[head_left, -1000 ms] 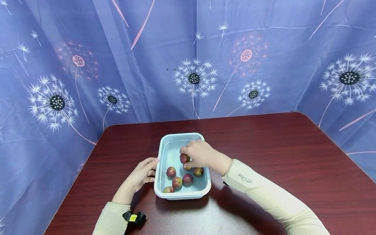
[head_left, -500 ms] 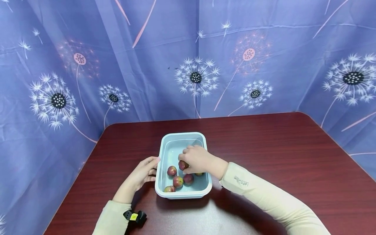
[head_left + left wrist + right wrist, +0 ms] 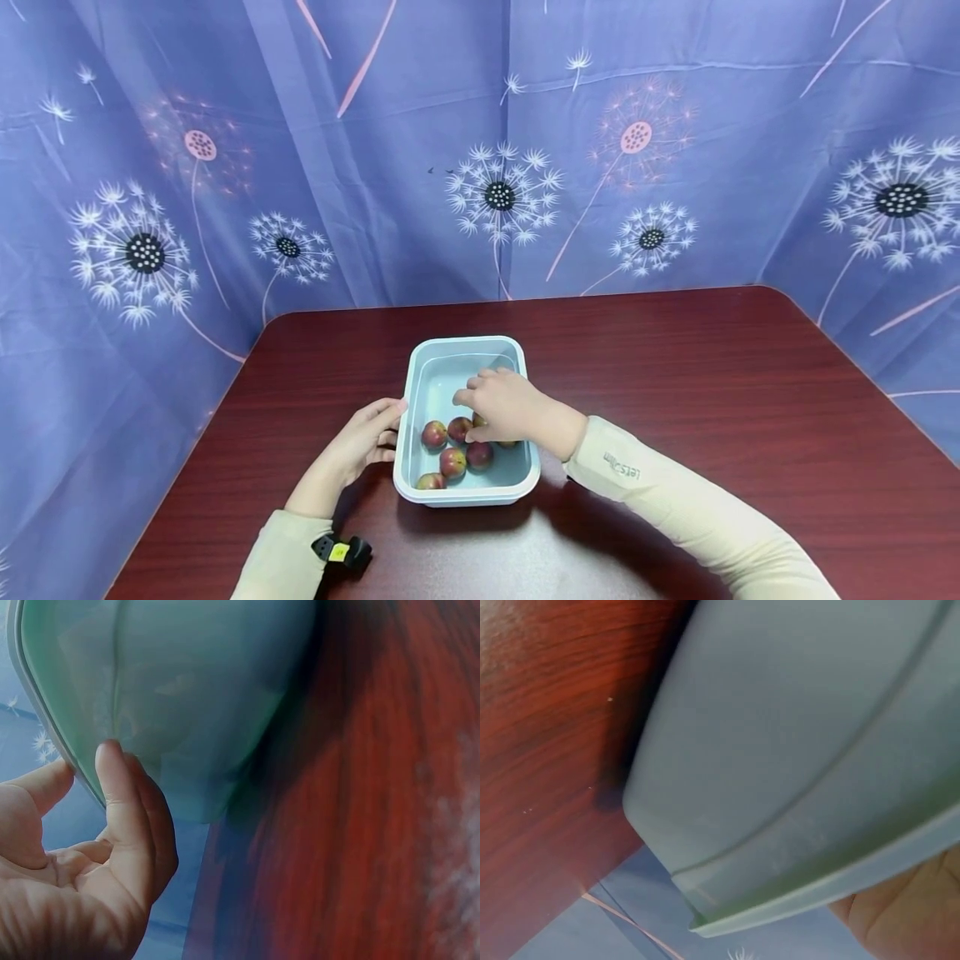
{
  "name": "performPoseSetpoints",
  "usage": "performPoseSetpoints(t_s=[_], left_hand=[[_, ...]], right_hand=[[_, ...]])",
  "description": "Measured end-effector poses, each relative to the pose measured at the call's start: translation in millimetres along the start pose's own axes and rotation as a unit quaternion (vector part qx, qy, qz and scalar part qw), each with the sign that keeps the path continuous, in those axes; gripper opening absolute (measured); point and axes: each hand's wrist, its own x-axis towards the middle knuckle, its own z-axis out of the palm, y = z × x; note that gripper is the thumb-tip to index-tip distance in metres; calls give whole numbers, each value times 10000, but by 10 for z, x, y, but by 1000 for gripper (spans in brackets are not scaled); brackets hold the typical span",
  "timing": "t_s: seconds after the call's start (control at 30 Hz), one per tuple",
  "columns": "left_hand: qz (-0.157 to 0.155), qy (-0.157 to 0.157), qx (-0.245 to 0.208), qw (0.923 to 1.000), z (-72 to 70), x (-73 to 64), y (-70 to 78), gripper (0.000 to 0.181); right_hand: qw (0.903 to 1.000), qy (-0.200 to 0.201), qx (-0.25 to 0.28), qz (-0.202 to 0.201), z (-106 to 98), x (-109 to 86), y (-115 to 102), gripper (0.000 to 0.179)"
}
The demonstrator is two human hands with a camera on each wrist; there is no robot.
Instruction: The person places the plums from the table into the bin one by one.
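A light blue plastic container holds several red-and-yellow plums, among them one plum on the left and another toward the front. My left hand pinches the container's left rim. The left wrist view shows its thumb at the edge and fingers against the outer wall. Inside the container, my right hand hovers with fingers and thumb spread apart. Just beside its thumb lies a plum. The right hand partly covers the plums behind it. In the right wrist view, the container's wall hides most of that hand.
The container stands on a dark red wood-grain table. Behind it hangs a blue curtain with dandelion prints. A black strap device sits at the left wrist.
My right hand has lowered a plum toward the near left inside the container and let go of it, its fingers now spread. My left hand keeps its place at the rim.
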Motion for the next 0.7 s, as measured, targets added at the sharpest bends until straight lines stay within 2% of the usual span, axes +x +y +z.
performPoseSetpoints(t_s=[0.43, 0.7], left_hand=[[-14, -33, 126, 9999, 26, 94, 3, 49], [43, 296, 332, 9990, -27, 69, -6, 50]], right_hand=[[9989, 414, -6, 213, -93, -139, 63, 42], [9957, 918, -12, 145, -105, -235, 122, 37]])
